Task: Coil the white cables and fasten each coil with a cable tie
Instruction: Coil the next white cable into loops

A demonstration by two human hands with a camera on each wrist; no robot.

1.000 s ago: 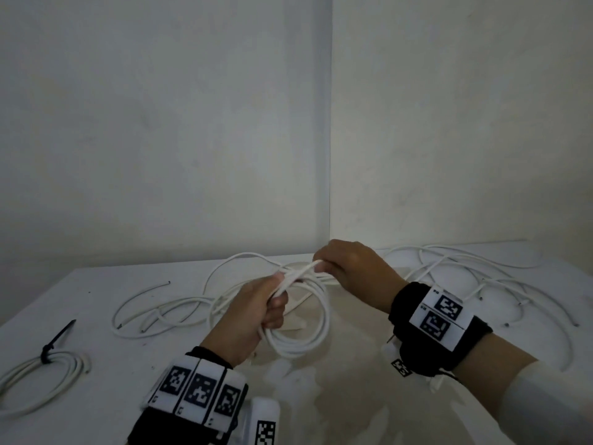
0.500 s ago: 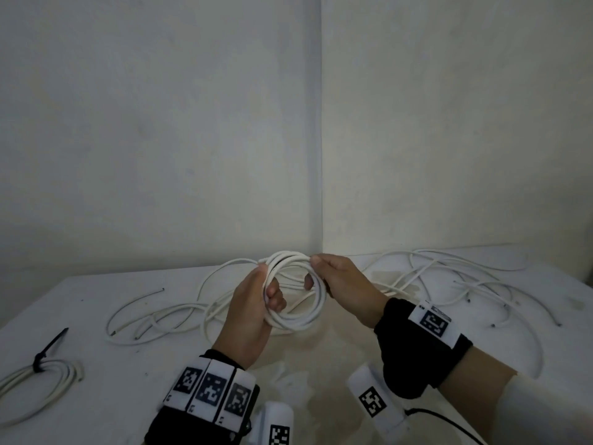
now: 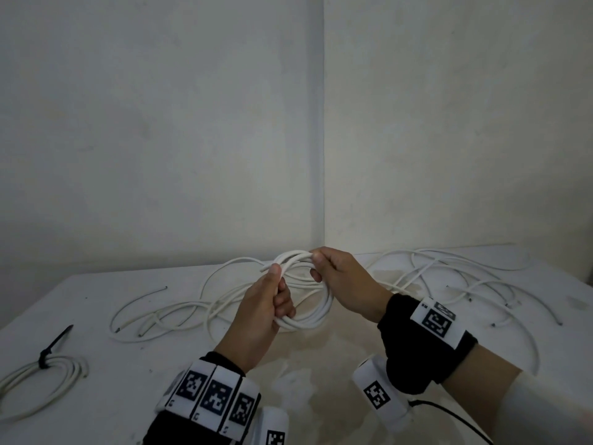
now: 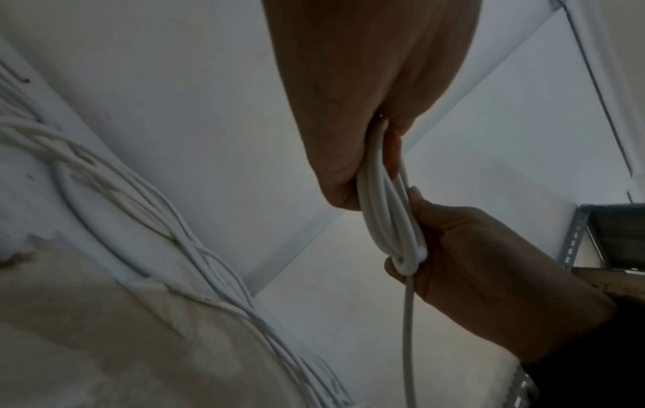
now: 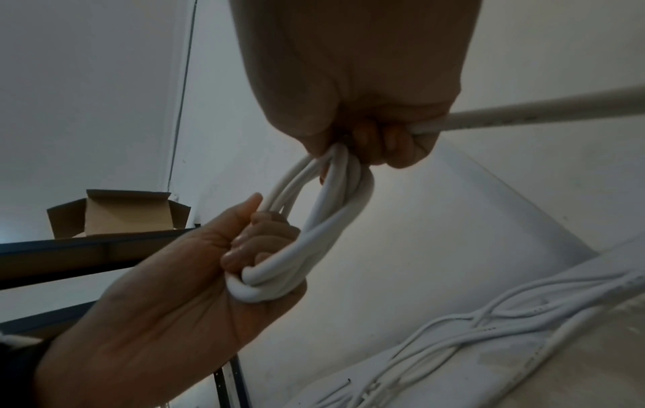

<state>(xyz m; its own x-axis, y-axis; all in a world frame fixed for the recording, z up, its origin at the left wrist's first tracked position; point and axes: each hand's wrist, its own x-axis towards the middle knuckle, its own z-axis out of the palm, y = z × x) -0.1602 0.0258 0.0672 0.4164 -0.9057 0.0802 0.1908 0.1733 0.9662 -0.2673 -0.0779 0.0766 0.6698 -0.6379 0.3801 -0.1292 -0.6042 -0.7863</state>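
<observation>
Two hands hold one white cable coil (image 3: pixel 305 293) up above the middle of the counter (image 3: pixel 80 303), close to the corner where the two walls meet. The left hand (image 3: pixel 261 311) has its fingers curled round the coil's near side. The right hand (image 3: pixel 345 281) pinches the top of the coil with thumb and fingers. The ring of the coil stands nearly upright, and its flat face is turned toward the person. Loose cables (image 3: pixel 449 274) lie spread over the back and right of the counter. A finished coil (image 3: pixel 38 380) with a black cable tie (image 3: pixel 53 346) lies at the left edge.
</observation>
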